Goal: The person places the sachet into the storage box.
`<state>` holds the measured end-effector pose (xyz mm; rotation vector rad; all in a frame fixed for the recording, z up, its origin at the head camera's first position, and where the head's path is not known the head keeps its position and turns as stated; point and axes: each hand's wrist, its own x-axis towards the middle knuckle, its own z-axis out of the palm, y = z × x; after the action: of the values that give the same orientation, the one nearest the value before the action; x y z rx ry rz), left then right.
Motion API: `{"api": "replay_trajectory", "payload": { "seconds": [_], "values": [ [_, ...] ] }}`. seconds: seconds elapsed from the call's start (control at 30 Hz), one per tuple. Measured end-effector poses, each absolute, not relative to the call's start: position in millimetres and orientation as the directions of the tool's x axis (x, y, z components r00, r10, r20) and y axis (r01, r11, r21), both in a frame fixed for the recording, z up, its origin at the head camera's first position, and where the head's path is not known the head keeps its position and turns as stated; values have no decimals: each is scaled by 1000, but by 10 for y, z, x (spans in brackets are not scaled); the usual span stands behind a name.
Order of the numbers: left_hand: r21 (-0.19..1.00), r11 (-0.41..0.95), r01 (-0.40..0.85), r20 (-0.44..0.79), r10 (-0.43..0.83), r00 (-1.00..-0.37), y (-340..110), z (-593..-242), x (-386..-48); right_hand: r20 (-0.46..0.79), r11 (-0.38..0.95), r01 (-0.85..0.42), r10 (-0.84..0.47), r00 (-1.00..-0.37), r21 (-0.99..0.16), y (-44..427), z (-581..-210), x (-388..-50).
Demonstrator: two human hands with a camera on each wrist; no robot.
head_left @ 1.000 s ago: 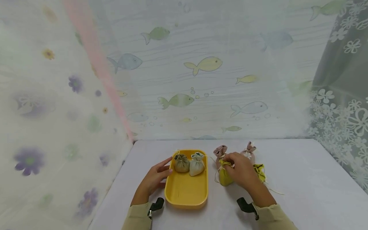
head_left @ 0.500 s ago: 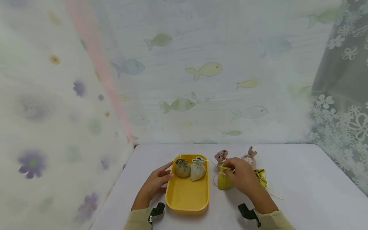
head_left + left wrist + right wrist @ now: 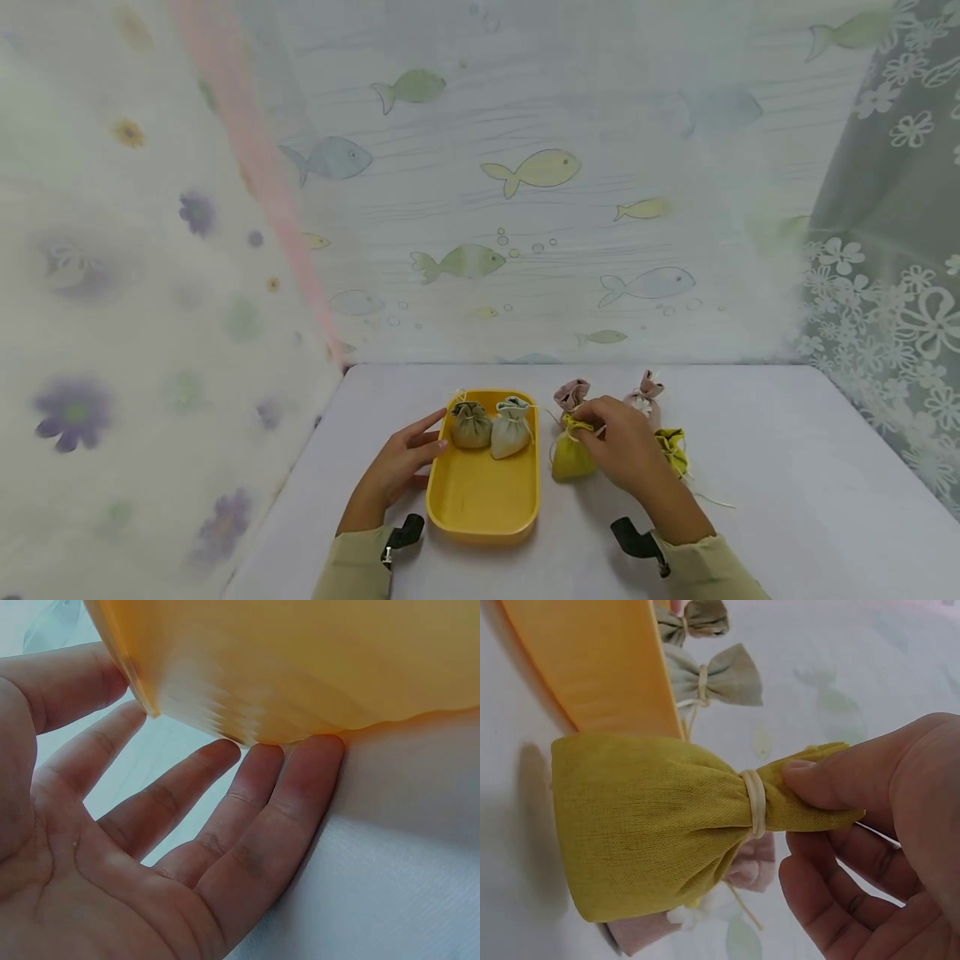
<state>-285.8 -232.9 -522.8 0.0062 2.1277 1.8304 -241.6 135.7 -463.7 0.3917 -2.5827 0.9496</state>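
My right hand [image 3: 622, 443] pinches the gathered top of a yellow-green drawstring pouch [image 3: 572, 460] just right of the yellow tray [image 3: 483, 535]. In the right wrist view the pouch [image 3: 652, 825] hangs by its neck between thumb and fingers [image 3: 836, 780], its cord tied round it. My left hand [image 3: 396, 467] rests against the tray's left side; in the left wrist view its straight fingertips touch the tray wall [image 3: 300, 667]. Inside the tray, at the far end, lie an olive-brown pouch [image 3: 471, 427] and a pale grey-green pouch [image 3: 511, 432].
Two pink pouches, one [image 3: 572, 393] behind the held pouch and another [image 3: 647, 400] farther right, stand on the white table [image 3: 757, 467]. A second yellow-green pouch [image 3: 672, 450] lies beside my right hand, its cord trailing rightward. Patterned curtains surround the table.
The held yellow-green pouch has moved left toward the tray with my right hand, and now looks lifted. My left hand has stayed at the tray's side.
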Motion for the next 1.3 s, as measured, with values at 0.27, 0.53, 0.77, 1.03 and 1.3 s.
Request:
{"api": "replay_trajectory", "payload": {
  "seconds": [0.27, 0.53, 0.77, 1.03, 1.3],
  "values": [
    [960, 171, -221, -255, 209, -944, -2308, -5239, -2865, 442, 717, -392, -130, -887, -576, 1322, -4648, -2409],
    [956, 181, -232, -266, 195, -944, -2293, -5212, -2859, 515, 719, -451, -151, -844, -529, 1276, -4617, -2374],
    [949, 202, -244, -281, 181, -942, -2295, -5225, -2862, 526, 724, -452, -145, -838, -520, 1238, -4578, -2332],
    [953, 211, -218, -259, 191, -947, -2308, -5206, -2858, 592, 701, -503, -142, -793, -506, 1210, -4548, -2342],
    [950, 216, -226, -267, 189, -945, -2297, -5202, -2849, 609, 693, -519, -146, -780, -500, 1172, -4522, -2341]
  ]
}}
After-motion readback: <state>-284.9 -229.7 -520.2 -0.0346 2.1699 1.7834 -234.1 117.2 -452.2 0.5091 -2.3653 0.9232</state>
